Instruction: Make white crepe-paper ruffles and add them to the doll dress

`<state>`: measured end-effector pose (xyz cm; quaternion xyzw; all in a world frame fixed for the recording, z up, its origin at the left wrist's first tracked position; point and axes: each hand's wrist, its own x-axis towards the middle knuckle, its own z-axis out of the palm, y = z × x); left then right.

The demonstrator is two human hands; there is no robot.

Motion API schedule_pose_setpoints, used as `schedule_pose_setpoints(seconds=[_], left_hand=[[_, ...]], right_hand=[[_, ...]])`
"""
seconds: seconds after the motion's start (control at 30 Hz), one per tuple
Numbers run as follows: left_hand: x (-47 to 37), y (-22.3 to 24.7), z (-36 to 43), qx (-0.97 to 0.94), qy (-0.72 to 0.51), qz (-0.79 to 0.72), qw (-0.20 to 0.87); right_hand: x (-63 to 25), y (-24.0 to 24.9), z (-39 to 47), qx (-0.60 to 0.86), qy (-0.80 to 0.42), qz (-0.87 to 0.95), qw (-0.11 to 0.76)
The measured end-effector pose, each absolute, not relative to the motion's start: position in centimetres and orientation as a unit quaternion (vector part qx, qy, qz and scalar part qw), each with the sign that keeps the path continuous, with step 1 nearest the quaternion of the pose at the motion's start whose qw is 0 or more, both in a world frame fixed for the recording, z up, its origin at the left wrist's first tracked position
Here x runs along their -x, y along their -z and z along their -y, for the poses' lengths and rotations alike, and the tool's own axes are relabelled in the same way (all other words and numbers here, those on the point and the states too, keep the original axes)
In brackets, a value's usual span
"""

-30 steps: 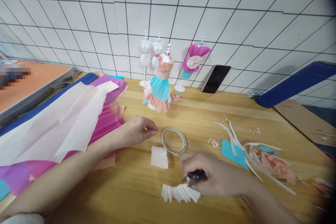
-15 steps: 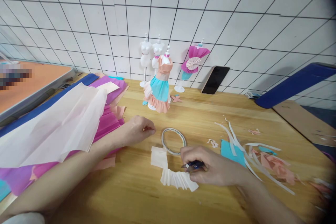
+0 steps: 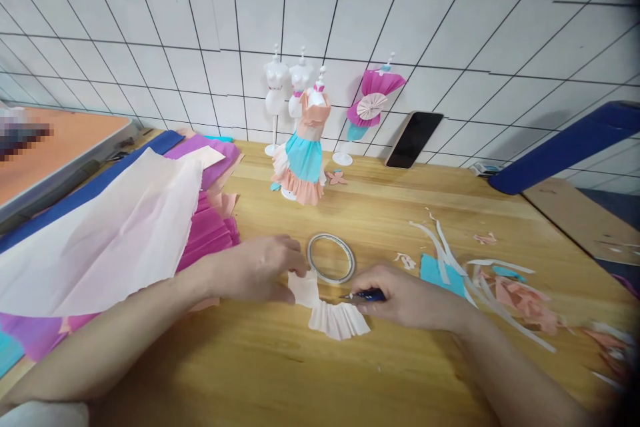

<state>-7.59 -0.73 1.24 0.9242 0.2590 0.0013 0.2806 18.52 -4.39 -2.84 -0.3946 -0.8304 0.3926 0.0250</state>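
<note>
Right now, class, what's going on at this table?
A person's right hand grips a dark blue tool, its tip close to the pleated pale strip. The left hand is open beside a flat pale square. A tape ring lies just beyond; farther back stands a small form in a ruffled dress.

Strip (image 3: 338,321): near-white, pleated, pleats fanning toward my side, gathered top edge shorter than bottom; lies on surface (image 3: 260,373). Square (image 3: 306,289): same pale shade, unpleated, just beyond strip and left of it; lower right corner close to strip, contact I can't make out. Left grip (image 3: 263,268) at its left edge. Tool (image 3: 373,295): dark blue handle, slim tip pointing left, in my right grip (image 3: 407,300), beside strip's top right.
</note>
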Motion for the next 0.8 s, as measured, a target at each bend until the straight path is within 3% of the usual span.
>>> schedule_pose_setpoints(seconds=[0.13, 0.23, 0.4, 0.63, 0.8], left_hand=[[6.2, -0.7, 2.8, -0.954, 0.039, -0.254, 0.157], [5.4, 0.9, 3.0, -0.951, 0.028, -0.283, 0.124], [5.1, 3.0, 1.7, -0.903, -0.047, -0.362, 0.228], [5.0, 2.2, 1.6, -0.849, -0.039, -0.429, 0.306], [4.6, 2.0, 2.2, -0.853, -0.069, -0.45, 0.256]], right_hand=[[-18.5, 3.0, 4.5, 0.425, -0.385, 0.819, 0.022], [-18.6, 2.9, 4.4, 0.439, -0.384, 0.812, 0.02], [-18.6, 3.0, 4.2, 0.461, -0.373, 0.805, 0.012], [-18.6, 3.1, 4.2, 0.447, -0.382, 0.809, 0.004], [-18.5, 2.8, 4.2, 0.428, -0.403, 0.809, 0.013]])
